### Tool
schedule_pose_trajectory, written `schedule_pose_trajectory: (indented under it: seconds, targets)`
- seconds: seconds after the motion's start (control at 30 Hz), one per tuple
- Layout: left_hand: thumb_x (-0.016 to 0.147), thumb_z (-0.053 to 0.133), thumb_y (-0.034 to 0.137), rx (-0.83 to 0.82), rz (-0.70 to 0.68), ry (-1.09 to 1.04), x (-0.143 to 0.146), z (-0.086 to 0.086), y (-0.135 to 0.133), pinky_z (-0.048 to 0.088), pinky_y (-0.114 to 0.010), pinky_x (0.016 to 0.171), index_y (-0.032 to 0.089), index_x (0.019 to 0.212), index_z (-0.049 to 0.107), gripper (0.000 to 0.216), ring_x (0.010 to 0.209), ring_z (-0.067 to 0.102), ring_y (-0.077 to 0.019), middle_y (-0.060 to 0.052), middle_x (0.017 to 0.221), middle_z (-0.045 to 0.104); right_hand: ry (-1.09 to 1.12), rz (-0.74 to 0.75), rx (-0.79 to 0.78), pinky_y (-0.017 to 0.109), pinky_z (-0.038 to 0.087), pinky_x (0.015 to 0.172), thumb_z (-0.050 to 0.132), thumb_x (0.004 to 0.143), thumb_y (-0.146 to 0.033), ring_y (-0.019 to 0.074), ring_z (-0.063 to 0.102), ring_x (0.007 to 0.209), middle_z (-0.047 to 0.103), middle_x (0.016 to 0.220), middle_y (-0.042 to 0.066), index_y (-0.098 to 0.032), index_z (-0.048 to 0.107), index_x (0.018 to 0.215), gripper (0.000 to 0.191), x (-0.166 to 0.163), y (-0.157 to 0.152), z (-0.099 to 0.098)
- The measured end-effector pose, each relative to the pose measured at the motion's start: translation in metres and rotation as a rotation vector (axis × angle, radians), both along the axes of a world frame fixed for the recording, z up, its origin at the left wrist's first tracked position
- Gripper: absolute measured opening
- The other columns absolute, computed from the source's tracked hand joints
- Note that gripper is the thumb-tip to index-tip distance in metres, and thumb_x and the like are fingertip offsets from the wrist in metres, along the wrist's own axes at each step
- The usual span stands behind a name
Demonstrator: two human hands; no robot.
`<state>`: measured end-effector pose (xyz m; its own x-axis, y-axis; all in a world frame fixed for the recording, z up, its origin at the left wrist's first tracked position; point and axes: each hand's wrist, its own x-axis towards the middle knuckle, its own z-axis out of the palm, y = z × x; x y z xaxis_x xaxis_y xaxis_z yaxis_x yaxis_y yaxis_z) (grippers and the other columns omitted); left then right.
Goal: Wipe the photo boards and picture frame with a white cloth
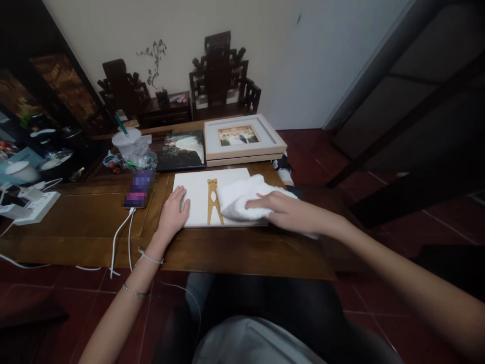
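Observation:
A white flat board (197, 197), the back of a picture frame with a gold stand (214, 202) on it, lies on the wooden table (87, 222). My left hand (173, 213) rests flat on the board's left edge, fingers stretched out. My right hand (282, 208) presses palm-down on a white cloth (238, 199) that lies over the board's right part, fingers extended over the cloth.
Behind the board stand a stack of white photo frames (244, 139) and a dark photo print (181, 150). A phone (139, 189) with white cables, a plastic cup in a bag (131, 146) and a power strip (32, 205) sit to the left. Carved wooden chairs (223, 76) line the wall.

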<state>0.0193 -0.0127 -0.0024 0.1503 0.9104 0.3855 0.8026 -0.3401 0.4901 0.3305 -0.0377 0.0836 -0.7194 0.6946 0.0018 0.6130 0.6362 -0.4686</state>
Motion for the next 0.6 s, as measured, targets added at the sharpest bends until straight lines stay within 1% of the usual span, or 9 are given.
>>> schedule_pose_trajectory:
  seconds: [0.07, 0.2, 0.27, 0.33, 0.4, 0.47, 0.53, 0.6]
  targets:
    - [0.091, 0.047, 0.028, 0.004, 0.0, 0.002, 0.0, 0.0, 0.0, 0.036, -0.05, 0.117, 0.009, 0.124, 0.063, 0.041, 0.137, 0.049, -0.0315, -0.02, 0.14, 0.058, 0.009, -0.057, 0.03, 0.04, 0.046, 0.088, 0.041, 0.072, -0.009, 0.0264, 0.063, 0.096, 0.072, 0.098, 0.005, -0.022, 0.069, 0.102, 0.043, -0.004, 0.023, -0.004]
    - [0.091, 0.049, 0.028, 0.013, -0.001, -0.01, -0.001, 0.0, 0.0, 0.037, -0.048, 0.117, 0.014, 0.123, 0.063, 0.038, 0.136, 0.05, -0.0294, -0.015, 0.138, 0.061, 0.033, -0.107, 0.071, 0.038, 0.046, 0.087, 0.042, 0.075, -0.01, 0.0268, 0.062, 0.096, 0.073, 0.105, 0.006, -0.02, 0.069, 0.102, 0.041, -0.013, 0.068, -0.007]
    - [0.091, 0.049, 0.027, 0.017, 0.0, -0.016, -0.001, 0.0, 0.0, 0.037, -0.048, 0.117, 0.014, 0.122, 0.064, 0.037, 0.136, 0.05, -0.0291, -0.015, 0.138, 0.061, 0.041, -0.142, 0.093, 0.037, 0.045, 0.089, 0.041, 0.074, -0.009, 0.0266, 0.062, 0.098, 0.073, 0.107, 0.008, -0.018, 0.069, 0.105, 0.043, -0.016, 0.083, -0.007]
    - [0.091, 0.05, 0.026, 0.022, -0.002, -0.016, -0.001, 0.0, 0.0, 0.038, -0.048, 0.117, 0.013, 0.121, 0.064, 0.036, 0.136, 0.051, -0.0293, -0.015, 0.137, 0.061, 0.055, -0.149, 0.116, 0.037, 0.046, 0.09, 0.039, 0.073, -0.007, 0.0263, 0.062, 0.097, 0.072, 0.106, 0.01, -0.016, 0.069, 0.106, 0.046, -0.018, 0.089, -0.01]
    - [0.091, 0.05, 0.025, 0.03, -0.006, -0.011, -0.001, 0.0, 0.0, 0.038, -0.049, 0.117, 0.013, 0.121, 0.063, 0.035, 0.136, 0.051, -0.0292, -0.016, 0.137, 0.061, 0.054, -0.136, 0.145, 0.038, 0.046, 0.089, 0.038, 0.072, -0.006, 0.0265, 0.063, 0.095, 0.072, 0.101, 0.01, -0.015, 0.067, 0.109, 0.048, -0.02, 0.087, -0.016]
    - [0.091, 0.05, 0.025, 0.037, -0.007, 0.002, -0.001, -0.001, 0.0, 0.039, -0.049, 0.116, 0.013, 0.121, 0.063, 0.035, 0.136, 0.051, -0.029, -0.016, 0.137, 0.061, 0.025, -0.114, 0.179, 0.042, 0.046, 0.092, 0.038, 0.071, -0.006, 0.0268, 0.063, 0.09, 0.071, 0.093, 0.01, -0.015, 0.066, 0.112, 0.05, -0.02, 0.075, -0.023]
    - [0.091, 0.049, 0.025, 0.038, -0.003, 0.02, -0.001, -0.001, 0.0, 0.039, -0.049, 0.116, 0.011, 0.121, 0.063, 0.036, 0.136, 0.051, -0.0291, -0.018, 0.138, 0.061, -0.007, -0.068, 0.192, 0.048, 0.041, 0.101, 0.038, 0.071, -0.004, 0.0261, 0.064, 0.084, 0.069, 0.086, 0.008, -0.015, 0.064, 0.111, 0.049, -0.019, 0.055, -0.028]
    - [0.091, 0.049, 0.024, 0.033, 0.004, 0.037, -0.001, -0.001, 0.0, 0.039, -0.049, 0.116, 0.01, 0.122, 0.063, 0.036, 0.136, 0.051, -0.0296, -0.019, 0.138, 0.06, 0.003, -0.019, 0.172, 0.052, 0.035, 0.108, 0.039, 0.068, -0.003, 0.0252, 0.065, 0.085, 0.068, 0.086, 0.006, -0.017, 0.063, 0.109, 0.049, -0.017, 0.029, -0.028]
